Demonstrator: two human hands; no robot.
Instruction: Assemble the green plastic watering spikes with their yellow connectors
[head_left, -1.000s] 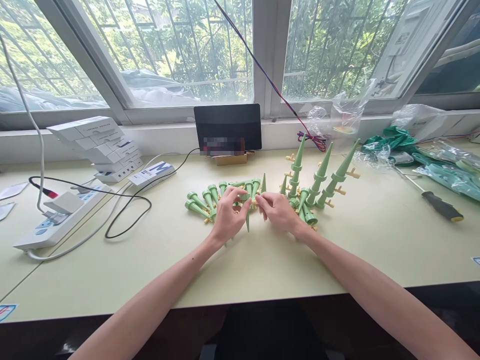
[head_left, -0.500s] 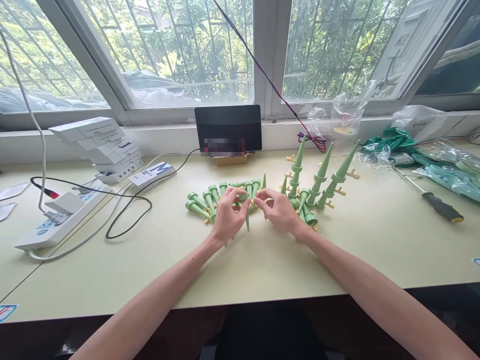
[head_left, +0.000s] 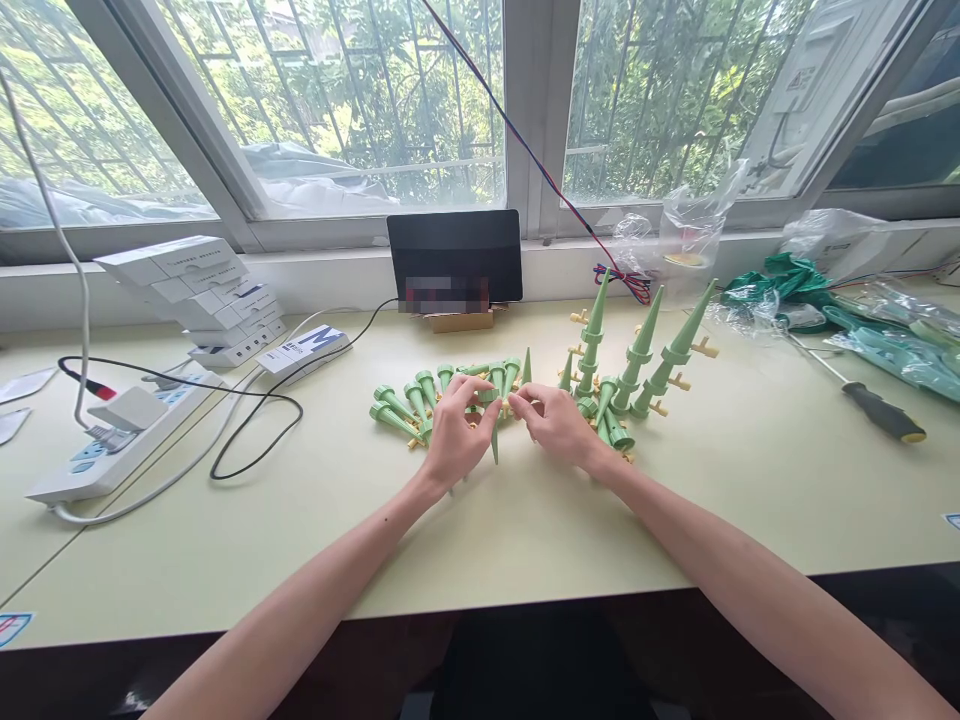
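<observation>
My left hand [head_left: 461, 428] is closed round a green plant watering spike [head_left: 495, 443], whose pointed end sticks down below the fingers. Thumb and fingertips of my right hand [head_left: 553, 420] pinch the small yellow valve [head_left: 505, 402] on the side of that spike, mostly covered by the fingers. Several more green spikes [head_left: 390, 415] with yellow valves lie fanned out behind and to the left of my left hand. Beyond my right hand, stacked spikes [head_left: 639, 355] stand point up, with a few loose ones [head_left: 616, 430] lying at their foot.
A tablet [head_left: 454, 258] leans near the window. At left are stacked white boxes [head_left: 199, 290], a power strip [head_left: 127, 430] and looping cables. On the right lie a screwdriver [head_left: 885, 412], a green bag [head_left: 787, 285] and clear plastic packaging [head_left: 907, 345].
Both hands keep the same hold on the spike and its valve, with hardly any visible movement. The whole view has shifted very slightly.
</observation>
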